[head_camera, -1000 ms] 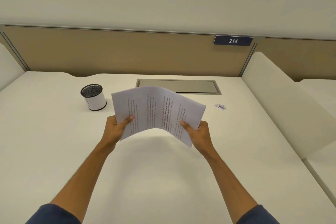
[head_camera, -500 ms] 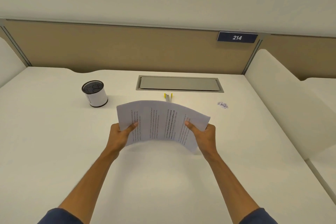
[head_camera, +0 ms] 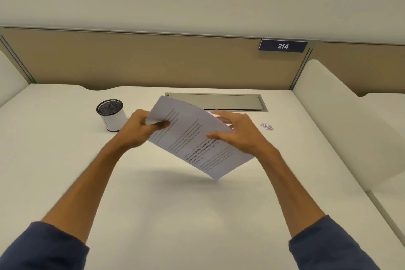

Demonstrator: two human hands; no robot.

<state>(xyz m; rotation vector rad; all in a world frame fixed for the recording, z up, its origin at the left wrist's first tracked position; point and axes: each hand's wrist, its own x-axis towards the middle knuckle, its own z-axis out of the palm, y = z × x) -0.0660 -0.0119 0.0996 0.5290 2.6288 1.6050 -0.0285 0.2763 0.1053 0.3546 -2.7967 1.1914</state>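
A thin stack of printed white paper sheets (head_camera: 197, 138) hangs tilted above the white desk (head_camera: 175, 215), one corner pointing down towards me. My left hand (head_camera: 140, 129) grips the sheets' far left corner, thumb on top. My right hand (head_camera: 236, 133) is at the sheets' right edge with its fingers spread and blurred; its thumb lies on the printed face and the fingers reach behind the paper.
A black mesh cup with a white label (head_camera: 111, 115) stands at the back left. A grey cable hatch (head_camera: 232, 102) sits in the desk's far middle. A small pile of paper clips (head_camera: 267, 126) lies to the right. A white divider (head_camera: 341, 120) bounds the right side.
The sheets were held level by both short edges; now they have turned clockwise and tilted. My left hand rose to the far corner, and my right hand loosened with its fingers spread.
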